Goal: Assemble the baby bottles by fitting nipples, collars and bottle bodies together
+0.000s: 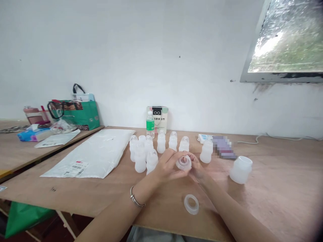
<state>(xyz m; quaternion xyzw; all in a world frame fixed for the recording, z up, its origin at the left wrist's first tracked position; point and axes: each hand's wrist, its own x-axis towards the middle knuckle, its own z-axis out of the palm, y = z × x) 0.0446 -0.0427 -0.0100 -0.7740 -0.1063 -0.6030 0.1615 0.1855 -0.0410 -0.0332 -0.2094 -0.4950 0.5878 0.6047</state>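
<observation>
Above the table, my left hand (168, 165) and my right hand (196, 165) are closed together around a clear round baby bottle cap (183, 162). Its round rim faces me; whether a nipple sits inside is hard to make out. Below them, a translucent collar ring (191, 204) lies flat near the table edge. To the right stands an uncapped, frosted baby bottle (241, 170), its wide mouth showing. Several baby bottles with clear domed caps stand beyond and left of my hands, one bottle (140, 158) among them. Another capped bottle (206, 151) is just behind my right hand.
A white mailing bag (91, 154) covers the table's left part. At the back stand a green-labelled water bottle (150, 125) and a paper bag (163, 117). A purple, partly blurred item (224, 147) and a white cable (252, 141) lie back right. A green shopping bag (88, 114) stands far left.
</observation>
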